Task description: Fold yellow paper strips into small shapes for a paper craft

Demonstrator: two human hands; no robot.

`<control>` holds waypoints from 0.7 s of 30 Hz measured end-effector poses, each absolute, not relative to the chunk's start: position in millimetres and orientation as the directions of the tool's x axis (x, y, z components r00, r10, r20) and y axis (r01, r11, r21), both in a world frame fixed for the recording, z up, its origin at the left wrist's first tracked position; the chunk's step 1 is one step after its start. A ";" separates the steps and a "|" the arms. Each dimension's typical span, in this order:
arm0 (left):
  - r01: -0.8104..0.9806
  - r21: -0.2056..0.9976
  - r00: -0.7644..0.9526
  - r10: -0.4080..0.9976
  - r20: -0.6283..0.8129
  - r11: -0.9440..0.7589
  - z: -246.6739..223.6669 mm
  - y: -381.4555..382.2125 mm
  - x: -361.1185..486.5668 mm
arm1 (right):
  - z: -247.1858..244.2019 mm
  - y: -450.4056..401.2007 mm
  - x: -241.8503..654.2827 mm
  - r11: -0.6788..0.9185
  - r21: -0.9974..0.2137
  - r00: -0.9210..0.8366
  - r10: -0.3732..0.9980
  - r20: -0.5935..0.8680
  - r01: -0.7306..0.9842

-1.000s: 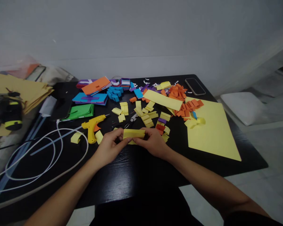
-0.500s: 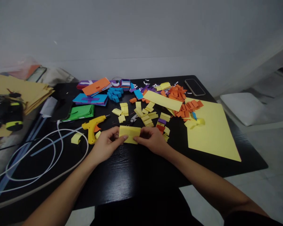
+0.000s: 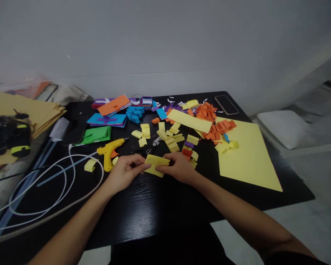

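Observation:
A small yellow piece of paper (image 3: 156,164) is held up between my two hands above the black table. My left hand (image 3: 128,170) pinches its left corner between thumb and fingers. On the other side, my right hand (image 3: 179,168) grips the right end, its thumb lying on the front face. The paper tilts down toward the right. Just beyond it lie scissors (image 3: 156,141), partly hidden, and several folded yellow paper pieces (image 3: 171,141). A yellow glue gun (image 3: 109,152) rests to the left of my left hand.
A large yellow sheet (image 3: 248,158) covers the table's right side, beside orange paper pieces (image 3: 220,129). A phone (image 3: 226,105) lies at the back right. Stacks of blue (image 3: 106,119), green (image 3: 96,135) and orange paper (image 3: 115,105) sit back left. White cable (image 3: 63,176) loops at left.
The yellow paper has turned from level to slanting, its right end lower, and shifted slightly right. Both hands still hold it. More of the scissors shows now.

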State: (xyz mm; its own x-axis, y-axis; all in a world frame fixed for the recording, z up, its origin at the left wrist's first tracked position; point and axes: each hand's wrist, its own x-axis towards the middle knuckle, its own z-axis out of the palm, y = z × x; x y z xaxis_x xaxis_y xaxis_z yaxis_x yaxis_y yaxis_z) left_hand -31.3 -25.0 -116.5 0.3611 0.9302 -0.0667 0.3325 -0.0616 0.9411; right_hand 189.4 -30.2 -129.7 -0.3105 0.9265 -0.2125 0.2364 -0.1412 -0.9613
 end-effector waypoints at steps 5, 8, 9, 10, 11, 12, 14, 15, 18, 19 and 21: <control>0.344 0.936 0.386 0.919 -0.076 -0.068 -117.2 -23.3 -32.6 | -128.1 -28.4 193.4 -0.083 -0.953 -0.374 0.907 -0.194 0.291; 0.305 0.952 0.371 0.924 -0.092 -0.027 -118.1 -21.9 -32.5 | -129.5 -30.5 191.3 -0.070 -0.956 -0.321 0.933 -0.164 0.285; 0.283 0.959 0.360 0.928 -0.099 -0.007 -118.3 -21.7 -32.1 | -130.0 -31.4 190.0 -0.066 -0.958 -0.300 0.942 -0.152 0.279; 0.258 0.966 0.347 0.932 -0.105 0.013 -118.5 -21.5 -31.6 | -130.2 -32.3 188.7 -0.064 -0.960 -0.285 0.947 -0.145 0.274; 0.234 0.972 0.333 0.936 -0.110 0.031 -118.6 -21.4 -31.1 | -130.3 -33.0 187.5 -0.067 -0.961 -0.277 0.950 -0.144 0.269; 0.216 0.975 0.321 0.940 -0.115 0.045 -118.7 -21.5 -30.6 | -130.2 -33.5 186.5 -0.078 -0.963 -0.276 0.949 -0.151 0.259; 0.199 0.978 0.304 0.945 -0.119 0.059 -118.6 -21.8 -30.3 | -129.4 -33.9 185.4 -0.118 -0.967 -0.288 0.940 -0.182 0.227; 0.198 0.978 0.300 0.947 -0.118 0.059 -118.4 -21.9 -30.5 | -128.8 -33.8 185.3 -0.146 -0.968 -0.300 0.932 -0.204 0.205; 0.209 0.976 0.298 0.947 -0.119 0.057 -117.9 -22.1 -31.9 | -127.7 -32.8 186.1 -0.239 -0.962 -0.339 0.901 -0.271 0.135; 0.216 0.975 0.297 0.948 -0.119 0.055 -117.8 -22.1 -32.4 | -127.6 -32.5 186.4 -0.255 -0.959 -0.342 0.896 -0.284 0.127; 0.233 0.971 0.296 0.948 -0.118 0.048 -117.6 -21.8 -32.9 | -127.8 -32.2 187.0 -0.264 -0.956 -0.331 0.897 -0.293 0.130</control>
State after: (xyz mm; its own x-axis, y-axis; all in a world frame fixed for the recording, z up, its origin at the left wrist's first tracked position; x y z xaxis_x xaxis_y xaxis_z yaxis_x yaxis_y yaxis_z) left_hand -32.9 -21.8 -117.6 0.2961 0.9478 -0.1181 0.2330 0.0482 0.9713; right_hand 187.0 -32.2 -127.8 -0.3314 0.8968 -0.2933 0.1300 -0.2645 -0.9556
